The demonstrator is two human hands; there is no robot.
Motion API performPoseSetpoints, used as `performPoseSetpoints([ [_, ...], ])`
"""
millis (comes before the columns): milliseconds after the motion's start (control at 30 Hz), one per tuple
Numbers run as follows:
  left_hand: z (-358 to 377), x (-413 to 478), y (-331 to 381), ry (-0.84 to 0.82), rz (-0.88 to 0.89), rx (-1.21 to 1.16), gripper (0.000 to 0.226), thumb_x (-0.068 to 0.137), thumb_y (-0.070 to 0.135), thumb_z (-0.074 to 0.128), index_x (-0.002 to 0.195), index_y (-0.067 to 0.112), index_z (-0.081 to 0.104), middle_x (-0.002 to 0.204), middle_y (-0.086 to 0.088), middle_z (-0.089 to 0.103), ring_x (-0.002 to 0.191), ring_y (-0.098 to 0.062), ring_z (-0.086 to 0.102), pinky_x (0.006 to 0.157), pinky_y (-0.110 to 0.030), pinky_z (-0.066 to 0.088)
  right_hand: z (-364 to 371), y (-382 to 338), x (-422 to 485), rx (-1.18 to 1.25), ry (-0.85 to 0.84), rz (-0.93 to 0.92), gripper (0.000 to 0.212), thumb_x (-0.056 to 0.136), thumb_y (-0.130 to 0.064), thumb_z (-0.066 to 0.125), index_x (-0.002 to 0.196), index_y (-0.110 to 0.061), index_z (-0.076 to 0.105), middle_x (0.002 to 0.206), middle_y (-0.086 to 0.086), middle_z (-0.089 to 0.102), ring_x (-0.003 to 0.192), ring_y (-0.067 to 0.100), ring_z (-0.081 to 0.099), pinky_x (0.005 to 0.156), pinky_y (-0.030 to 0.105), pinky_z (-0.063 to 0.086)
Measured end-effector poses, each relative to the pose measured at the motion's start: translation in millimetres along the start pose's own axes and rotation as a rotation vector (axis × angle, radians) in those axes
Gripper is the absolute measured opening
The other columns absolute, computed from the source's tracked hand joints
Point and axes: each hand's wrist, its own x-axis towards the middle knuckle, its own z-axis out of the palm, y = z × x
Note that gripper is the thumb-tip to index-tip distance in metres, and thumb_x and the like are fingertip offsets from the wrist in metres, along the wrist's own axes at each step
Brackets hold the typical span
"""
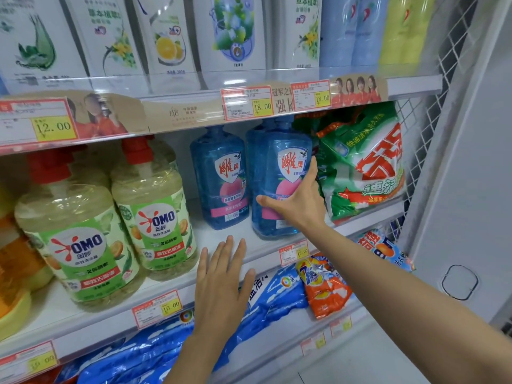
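Blue bottle [277, 162] is standing upright on the middle shelf [221, 239], near the front edge, right of centre. It is showing see-through blue plastic, a white shield label and a pink peach picture, with its top hidden behind the shelf above. Right hand [297, 202] is gripping it, thumb lying across the lower front and fingers curling round the right side. Left hand [221, 284] is hovering flat before the shelf edge, fingers straight and slightly spread, holding nothing.

Second blue bottle [219, 176] is standing just left and further back, making two blue ones. Two yellow-green bottles [80, 239] with red pumps are standing side by side further left. One green bag [360, 162] is leaning just right of the gripped bottle. Three price tags [156, 307] are sitting on the front edge.

Shelf is showing white metal, with wire mesh [432, 87] closing its right end. White pouches [166, 37] are filling the shelf above. Blue bags [277, 295] and one orange bag [324, 286] are lying below.
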Motion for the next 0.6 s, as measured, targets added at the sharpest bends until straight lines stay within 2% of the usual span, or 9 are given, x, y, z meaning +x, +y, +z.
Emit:
performPoseSetpoints([
  [100,-2.4,3.0,5.3,-0.007,-0.069,-0.075,0.072,0.096,0.06,0.011,0.157,0.021,0.006,0.164,0.005,0.003,0.15,-0.007,-0.003,0.117,-0.031,-0.022,4.5,-7.3,-2.6,0.097,-0.031,0.035,0.143,0.054,-0.069,0.083,0.156,-0.024,-0.006,0.144,0.011,0.047,0.127,0.032,0.051,0.101,0.049,0.047],
  [167,-7.1,6.8,9.9,-0.006,-0.119,-0.204,0.083,0.091,0.065,0.016,0.156,0.015,0.003,0.164,0.001,0.005,0.15,-0.009,-0.002,0.118,-0.029,-0.019,12.1,-17.2,-6.1,0.335,-0.073,0.159,0.14,0.052,-0.07,0.082,0.156,-0.019,0.004,0.144,0.008,0.049,0.129,0.03,0.052,0.106,0.044,0.044],
  [233,-16.5,10.6,13.6,0.004,-0.207,-0.428,0.095,0.084,0.071,0.027,0.156,0.014,0.0,0.164,-0.001,0.007,0.15,-0.011,0.0,0.12,-0.028,-0.012,19.3,-25.6,-12.5,0.561,-0.089,0.286,0.139,0.041,-0.074,0.078,0.151,-0.015,0.016,0.139,0.006,0.054,0.126,0.028,0.055,0.107,0.046,0.046],
  [333,-30.8,13.4,11.2,0.043,-0.273,-0.689,0.104,0.077,0.069,0.044,0.156,0.02,-0.002,0.164,0.003,0.006,0.149,-0.011,0.006,0.12,-0.027,0.005,26.0,-28.2,-23.8,0.575,-0.108,0.271,0.146,0.036,-0.076,0.076,0.154,-0.017,0.013,0.142,0.003,0.053,0.128,0.024,0.054,0.108,0.045,0.044],
  [400,-36.3,14.9,7.4,0.068,-0.25,-0.725,0.1,0.08,0.061,0.053,0.156,0.022,0.002,0.162,0.007,0.011,0.148,-0.009,0.012,0.117,-0.025,0.011,27.7,-29.5,-27.5,0.58,-0.106,0.246,0.146,0.036,-0.076,0.076,0.155,-0.018,0.013,0.146,0.004,0.051,0.131,0.024,0.052,0.11,0.045,0.042],
  [500,-41.0,17.5,7.3,0.063,-0.225,-0.784,0.095,0.085,0.047,0.065,0.156,0.025,0.008,0.161,0.01,0.019,0.145,-0.007,0.02,0.119,-0.031,0.02,24.9,-37.7,-28.1,0.626,-0.108,0.244,0.141,0.039,-0.076,0.076,0.154,-0.021,0.017,0.144,0.002,0.051,0.13,0.024,0.052,0.108,0.047,0.044],
  [600,-49.6,19.8,12.9,0.127,-0.282,-0.913,0.106,0.072,0.057,0.067,0.156,0.026,0.01,0.156,0.01,0.029,0.137,0.0,0.029,0.112,-0.025,0.026,17.0,-44.0,-31.5,0.675,-0.123,0.236,0.136,0.042,-0.075,0.078,0.153,-0.025,0.018,0.14,-0.002,0.054,0.125,0.023,0.057,0.103,0.05,0.049],
])
